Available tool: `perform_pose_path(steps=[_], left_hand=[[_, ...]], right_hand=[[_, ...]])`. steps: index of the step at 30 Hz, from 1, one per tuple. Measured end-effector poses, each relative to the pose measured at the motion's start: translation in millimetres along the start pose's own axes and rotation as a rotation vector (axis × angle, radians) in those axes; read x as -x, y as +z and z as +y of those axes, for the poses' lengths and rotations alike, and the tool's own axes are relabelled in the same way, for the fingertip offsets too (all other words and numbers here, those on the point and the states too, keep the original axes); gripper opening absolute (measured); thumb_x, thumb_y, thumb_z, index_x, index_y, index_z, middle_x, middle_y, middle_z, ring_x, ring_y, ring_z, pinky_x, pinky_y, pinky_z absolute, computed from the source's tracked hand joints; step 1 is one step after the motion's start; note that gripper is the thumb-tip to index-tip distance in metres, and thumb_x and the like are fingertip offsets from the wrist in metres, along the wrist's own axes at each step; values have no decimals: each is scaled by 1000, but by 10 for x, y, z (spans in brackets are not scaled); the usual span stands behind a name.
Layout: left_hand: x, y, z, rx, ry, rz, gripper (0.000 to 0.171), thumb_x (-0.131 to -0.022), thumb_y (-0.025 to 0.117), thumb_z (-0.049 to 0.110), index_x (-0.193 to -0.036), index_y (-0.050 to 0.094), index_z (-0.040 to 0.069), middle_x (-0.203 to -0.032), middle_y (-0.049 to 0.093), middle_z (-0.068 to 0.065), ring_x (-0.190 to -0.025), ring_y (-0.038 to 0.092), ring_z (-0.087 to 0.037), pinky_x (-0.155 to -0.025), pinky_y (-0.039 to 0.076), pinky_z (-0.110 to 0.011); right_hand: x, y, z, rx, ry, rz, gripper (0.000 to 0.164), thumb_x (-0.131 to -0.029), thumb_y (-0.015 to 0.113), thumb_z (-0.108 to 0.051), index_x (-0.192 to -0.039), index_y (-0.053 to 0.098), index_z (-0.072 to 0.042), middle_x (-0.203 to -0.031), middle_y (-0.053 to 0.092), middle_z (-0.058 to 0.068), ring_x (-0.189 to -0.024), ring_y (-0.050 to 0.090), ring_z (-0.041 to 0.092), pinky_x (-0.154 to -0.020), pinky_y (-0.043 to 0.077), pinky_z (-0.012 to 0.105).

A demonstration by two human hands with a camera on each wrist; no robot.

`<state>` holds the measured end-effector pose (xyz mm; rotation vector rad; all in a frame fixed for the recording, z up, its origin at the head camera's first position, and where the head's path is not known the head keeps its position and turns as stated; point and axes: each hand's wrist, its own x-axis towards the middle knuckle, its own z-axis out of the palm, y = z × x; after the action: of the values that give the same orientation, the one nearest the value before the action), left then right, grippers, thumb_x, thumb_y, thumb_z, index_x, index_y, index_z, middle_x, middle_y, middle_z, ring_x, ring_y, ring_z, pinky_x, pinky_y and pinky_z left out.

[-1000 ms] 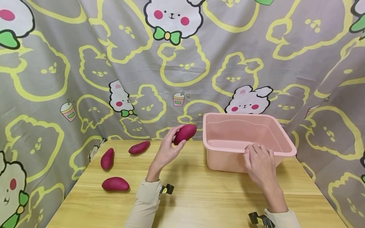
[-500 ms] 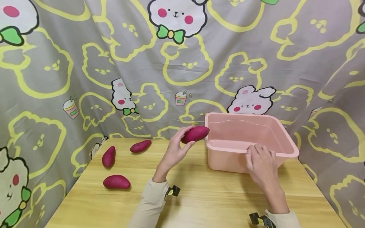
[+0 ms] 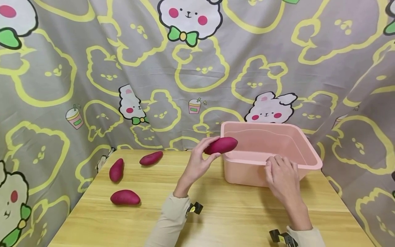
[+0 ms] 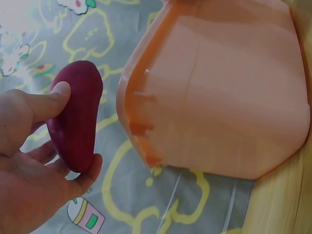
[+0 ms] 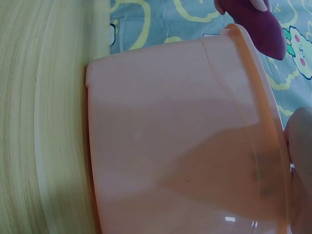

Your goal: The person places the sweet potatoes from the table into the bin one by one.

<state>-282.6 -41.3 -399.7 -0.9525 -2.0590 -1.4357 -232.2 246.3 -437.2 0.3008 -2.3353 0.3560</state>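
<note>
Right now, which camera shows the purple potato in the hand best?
The left wrist view: the potato fills the frame, pinched by the left hand beside the tub. The head view shows it small, over the tub's rim. The right wrist view catches only its tip.

The pink plastic tub (image 5: 185, 146) stands on the pale wooden worktop (image 5: 39, 122); a purple sweet potato (image 5: 261, 24) is above its rim at 1 o'clock.
</note>
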Motion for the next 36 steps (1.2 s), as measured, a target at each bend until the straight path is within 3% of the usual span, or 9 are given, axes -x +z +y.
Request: perform_pose_path(steps=[4, 10, 19, 26, 36], left_hand=[[-53, 22, 124, 3, 29, 15, 49, -82, 73, 9, -129, 58, 9, -126, 57, -1, -110, 54, -13, -87, 48, -32], [-116, 26, 341, 17, 79, 31, 46, -79, 73, -1, -123, 59, -1, -120, 60, -15, -105, 58, -25, -84, 50, -42], [-132, 203, 72, -60, 86, -7, 47, -82, 73, 13, -127, 60, 7, -126, 57, -6, -115, 54, -17, -91, 46, -28], [-142, 274, 65, -67, 94, -38, 47, -81, 74, 13, -126, 61, 11, -123, 55, -5, -117, 50, -16, -94, 44, -27], [-170, 391, 75, -53, 88, -48, 44, -78, 78, 10, -120, 64, 12, -117, 57, 1, -105, 52, -8, -73, 51, -28]], right_hand=[[-23, 5, -4, 0, -6, 10, 22, -95, 38, -21, -82, 52, -11, -84, 56, 7, -84, 48, 32, -77, 32, 49], [-40, 11, -10, 1, -5, 2, 22, -96, 38, -21, -83, 52, -11, -85, 56, 7, -84, 48, 32, -78, 32, 49], [-24, 4, -22, 2, -5, 2, 21, -95, 38, -21, -83, 52, -11, -85, 56, 8, -84, 47, 32, -79, 32, 49], [-10, -1, -20, 9, -2, 4, 22, -96, 38, -21, -83, 52, -10, -84, 55, 8, -84, 47, 32, -78, 32, 49], [5, -12, -33, 9, 1, 7, 20, -95, 40, -19, -83, 53, -9, -83, 55, 9, -84, 47, 33, -77, 31, 50]])
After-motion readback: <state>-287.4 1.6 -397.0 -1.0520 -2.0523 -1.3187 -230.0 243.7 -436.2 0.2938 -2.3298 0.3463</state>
